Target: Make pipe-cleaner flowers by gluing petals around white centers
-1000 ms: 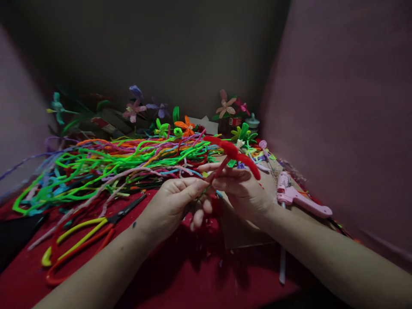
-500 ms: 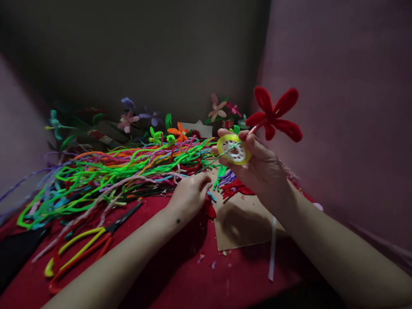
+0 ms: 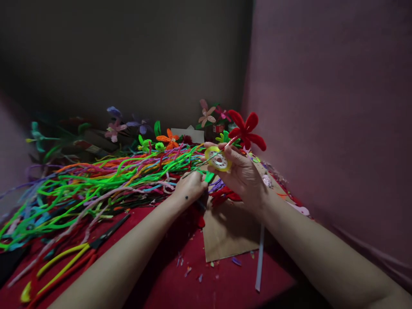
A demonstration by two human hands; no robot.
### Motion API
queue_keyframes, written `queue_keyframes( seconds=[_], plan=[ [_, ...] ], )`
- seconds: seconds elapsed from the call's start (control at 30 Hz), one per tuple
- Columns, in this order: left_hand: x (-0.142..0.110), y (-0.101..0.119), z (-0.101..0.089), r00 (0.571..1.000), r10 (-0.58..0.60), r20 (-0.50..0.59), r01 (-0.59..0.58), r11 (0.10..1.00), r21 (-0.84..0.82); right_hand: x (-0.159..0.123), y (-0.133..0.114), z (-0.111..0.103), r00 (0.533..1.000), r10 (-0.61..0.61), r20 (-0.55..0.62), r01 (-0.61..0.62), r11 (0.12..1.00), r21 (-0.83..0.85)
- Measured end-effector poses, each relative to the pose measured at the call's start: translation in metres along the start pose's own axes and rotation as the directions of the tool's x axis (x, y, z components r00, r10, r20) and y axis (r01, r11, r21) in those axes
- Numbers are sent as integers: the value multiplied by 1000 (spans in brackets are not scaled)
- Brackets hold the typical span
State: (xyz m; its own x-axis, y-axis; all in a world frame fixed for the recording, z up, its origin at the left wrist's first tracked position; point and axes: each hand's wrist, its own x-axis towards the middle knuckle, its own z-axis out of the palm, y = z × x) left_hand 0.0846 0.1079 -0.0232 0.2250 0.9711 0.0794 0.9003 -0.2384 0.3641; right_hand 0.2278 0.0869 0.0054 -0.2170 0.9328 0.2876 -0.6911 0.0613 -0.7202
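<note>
My right hand (image 3: 246, 178) is closed around a tape roll (image 3: 218, 159) with a yellow outer ring and a white core. Its thumb and fingertips also pinch the stem of a red pipe-cleaner flower (image 3: 247, 128), whose petals stick out to the upper right. A thin green stem (image 3: 202, 164) slants down across the roll to my left hand (image 3: 191, 186). The fingers of that hand are bent closed at the stem's lower end; its fingertips are partly hidden. Below the hands lies a piece of brown cardboard (image 3: 231, 234).
Loose pipe cleaners (image 3: 96, 184) in many colours cover the left of the red table (image 3: 180, 274). Scissors (image 3: 93, 246) with yellow and red handles lie at the front left. Finished flowers (image 3: 168, 138) stand behind. A translucent stick (image 3: 260, 262) lies by my right forearm.
My right hand, with the tape roll and red flower, has come lower and to the left, nearer my left hand. The flower has tilted a little. The view has shifted slightly too.
</note>
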Motion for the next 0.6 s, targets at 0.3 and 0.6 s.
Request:
queue_keyframes(
  seconds=[0.3, 0.6],
  plan=[
    [-50, -21, -65, 984, -137, -114, 88, 931, -355, -1, 14, -1, 983, 137, 118, -131, 989, -65],
    [-89, -20, -68, 951, -229, -208, -10, 649, -761, -20, 35, 12, 953, 295, 62, -287, 951, -113]
  ],
)
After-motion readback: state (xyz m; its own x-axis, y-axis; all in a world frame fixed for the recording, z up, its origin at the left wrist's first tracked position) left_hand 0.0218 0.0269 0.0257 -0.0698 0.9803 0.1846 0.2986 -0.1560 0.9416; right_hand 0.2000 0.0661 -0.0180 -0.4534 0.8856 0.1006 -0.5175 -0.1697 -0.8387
